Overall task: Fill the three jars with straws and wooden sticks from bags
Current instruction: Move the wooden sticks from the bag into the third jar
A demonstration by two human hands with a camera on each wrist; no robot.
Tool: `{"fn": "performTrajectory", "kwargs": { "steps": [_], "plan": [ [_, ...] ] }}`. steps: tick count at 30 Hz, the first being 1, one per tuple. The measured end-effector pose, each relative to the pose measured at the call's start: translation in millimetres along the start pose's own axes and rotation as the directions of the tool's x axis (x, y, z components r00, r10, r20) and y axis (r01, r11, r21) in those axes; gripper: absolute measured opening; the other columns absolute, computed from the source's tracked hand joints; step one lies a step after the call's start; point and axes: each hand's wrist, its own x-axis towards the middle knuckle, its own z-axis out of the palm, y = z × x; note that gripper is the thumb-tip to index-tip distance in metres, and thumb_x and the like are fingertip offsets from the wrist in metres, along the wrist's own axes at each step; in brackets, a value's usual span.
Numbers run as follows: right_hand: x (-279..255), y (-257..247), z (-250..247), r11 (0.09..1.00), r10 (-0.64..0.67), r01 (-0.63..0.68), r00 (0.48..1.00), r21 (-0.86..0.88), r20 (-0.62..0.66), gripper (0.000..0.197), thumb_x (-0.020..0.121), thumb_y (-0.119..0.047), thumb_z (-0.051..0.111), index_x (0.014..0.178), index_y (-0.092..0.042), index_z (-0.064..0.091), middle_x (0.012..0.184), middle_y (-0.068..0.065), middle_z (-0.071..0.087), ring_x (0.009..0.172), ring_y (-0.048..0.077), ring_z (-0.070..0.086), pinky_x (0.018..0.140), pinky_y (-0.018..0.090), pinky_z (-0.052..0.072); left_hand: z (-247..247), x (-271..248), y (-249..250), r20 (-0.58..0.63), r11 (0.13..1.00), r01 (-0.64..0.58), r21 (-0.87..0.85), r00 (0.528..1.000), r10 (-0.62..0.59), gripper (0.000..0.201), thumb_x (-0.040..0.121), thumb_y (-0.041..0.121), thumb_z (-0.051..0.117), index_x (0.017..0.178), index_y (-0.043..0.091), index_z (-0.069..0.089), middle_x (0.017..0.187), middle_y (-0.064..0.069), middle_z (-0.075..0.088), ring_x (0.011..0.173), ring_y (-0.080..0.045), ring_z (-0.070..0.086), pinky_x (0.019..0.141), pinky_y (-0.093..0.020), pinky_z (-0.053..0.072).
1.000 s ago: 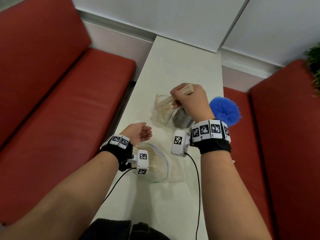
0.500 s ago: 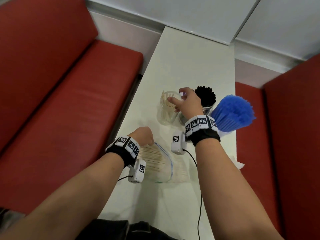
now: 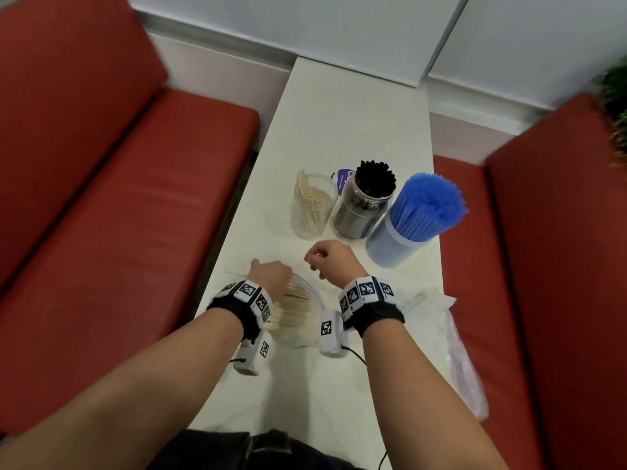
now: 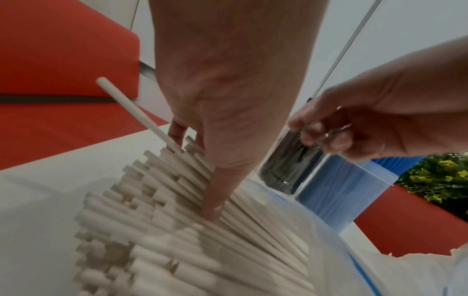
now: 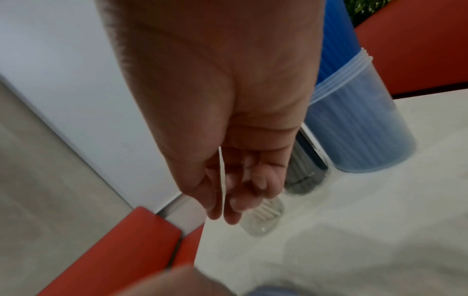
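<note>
Head view looks down; both wrist views, close, share the jars [image 3: 359,212].

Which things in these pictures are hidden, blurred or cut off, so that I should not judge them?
- Left hand fingertips: head view, hidden by the hand's own back.
- Zip bag of sticks: head view, partly covered by both wrists.
- Right hand: right wrist view, blurred; its grip on something thin is unclear.
- Purple label: head view, half hidden behind the black straw jar, text unreadable.
</note>
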Motion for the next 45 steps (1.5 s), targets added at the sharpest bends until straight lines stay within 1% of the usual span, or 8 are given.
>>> {"fn": "performTrajectory", "kwargs": {
  "steps": [8,18,22,26,30,33,36,45],
  "plan": [
    [-13.5,7.6,45.4,0.967,-0.034,0.07,0.989,-0.243,0.147,0.046,0.088,-0.006,0.07,0.133,-0.008,0.061,0.131,0.011,0.065,0.121,0.028,0.059,0.097,0.03,0.044,-32.6,-18.8,6.0,-0.047,0.994,0.005,0.113,0.999,0.0,0.032,0.098,0.008,0.041,0.119,0.019,0.062,0.119,-0.001,0.064,0.11,-0.022,0.061,0.099,-0.04,0.035],
    [-4.8,-8.9,54.1,0.985,-0.043,0.041,0.999,-0.17,-0.01,0.035,0.096,-0.023,0.058,0.063,-0.02,0.046,0.065,0.001,0.052,0.071,0.028,0.052,0.052,0.028,0.031,-106.7,-50.8,25.0,-0.053,0.941,-0.054,0.333,0.996,0.076,0.01,0.092,0.009,0.055,0.085,0.016,0.053,0.097,0.001,0.065,0.082,-0.02,0.051,0.09,-0.038,0.035],
    [-11.0,-19.0,38.9,0.997,-0.075,0.074,0.996,-0.038,-0.037,0.017,0.095,-0.009,0.058,0.087,0.005,0.066,0.09,0.024,0.068,0.075,0.039,0.06,0.062,0.027,0.045,-131.7,-63.1,17.6,-0.281,0.928,-0.363,0.086,0.885,0.372,0.02,0.088,0.018,0.064,0.107,0.023,0.069,0.106,0.007,0.069,0.1,-0.014,0.062,0.098,-0.031,0.039],
    [-17.0,-33.6,4.6,0.995,-0.085,0.093,0.98,0.037,-0.182,0.028,0.094,-0.02,0.064,0.082,0.005,0.069,0.087,0.023,0.072,0.074,0.036,0.066,0.074,0.046,0.055,-163.9,-85.7,0.0,-0.563,0.119,-0.624,-0.772,0.759,0.326,0.027,0.092,0.041,0.065,0.087,0.017,0.076,0.086,-0.002,0.072,0.084,-0.016,0.068,0.078,-0.033,0.057],
    [-32.9,-58.4,-48.2,0.974,-0.14,0.189,0.934,0.122,-0.329,0.028,0.093,-0.023,0.067,0.069,-0.01,0.07,0.071,0.011,0.073,0.045,0.011,0.053,0.056,0.031,0.047,-156.2,-77.0,-34.2,-0.457,-0.596,-0.342,-0.727,0.888,0.047,0.044,0.091,0.04,0.063,0.057,0.016,0.05,0.056,0.0,0.043,0.046,-0.014,0.043,0.038,-0.022,0.035],
    [-53.7,-83.5,-80.0,0.941,-0.188,0.293,0.871,0.172,-0.453,0.029,0.091,-0.025,0.069,0.07,-0.005,0.073,0.053,-0.003,0.065,0.038,0.008,0.051,0.046,0.024,0.046,-123.3,-51.2,-37.8,-0.072,-0.585,-0.201,-0.786,0.969,-0.236,0.038,0.096,0.035,0.057,0.063,0.019,0.049,0.06,0.002,0.038,0.045,-0.012,0.039,0.04,-0.021,0.034],
    [-68.1,-102.1,-94.4,0.901,-0.226,0.376,0.833,0.216,-0.505,0.03,0.092,-0.023,0.068,0.072,-0.001,0.073,0.04,-0.009,0.054,0.035,0.008,0.044,0.04,0.021,0.04,-87.6,-38.3,-19.8,0.156,-0.541,0.167,-0.824,0.985,0.067,0.039,0.101,0.043,0.047,0.094,0.009,0.065,0.09,-0.009,0.064,0.077,-0.025,0.064,0.065,-0.036,0.055],
    [-72.5,-102.6,-74.0,0.905,-0.293,0.4,0.832,0.143,-0.471,0.02,0.09,-0.024,0.074,0.085,-0.005,0.075,0.073,0.001,0.073,0.061,0.003,0.065,0.062,0.019,0.051,-87.9,-40.1,15.8,-0.026,-0.832,0.43,-0.35,0.884,0.467,0.047,0.105,0.031,0.041,0.135,-0.003,0.051,0.14,-0.019,0.053,0.128,-0.034,0.053,0.106,-0.051,0.043]
  ]
}}
